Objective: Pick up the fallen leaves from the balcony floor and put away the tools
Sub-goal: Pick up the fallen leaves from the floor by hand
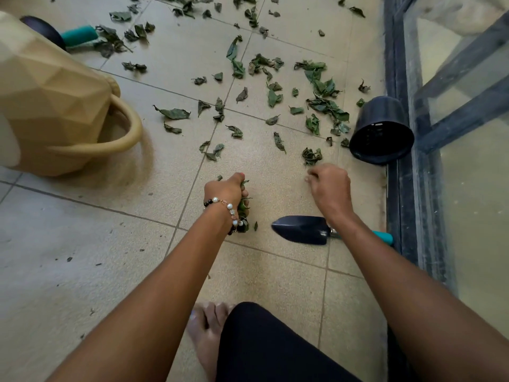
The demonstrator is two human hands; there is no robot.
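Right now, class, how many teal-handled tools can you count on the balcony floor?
2. A trowel lies under the right forearm near the window frame; a second tool lies top left behind the tan watering can, its head hidden. Others may be hidden.

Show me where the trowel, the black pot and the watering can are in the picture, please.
trowel (300, 230): head view, on the dark blade.
black pot (381, 117): head view, on its outer side wall.
watering can (49, 106): head view, on the faceted beige body.

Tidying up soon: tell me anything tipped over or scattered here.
The black pot lies on its side by the glass railing. Leaves are strewn over the floor tiles, and the trowel lies loose under the right arm.
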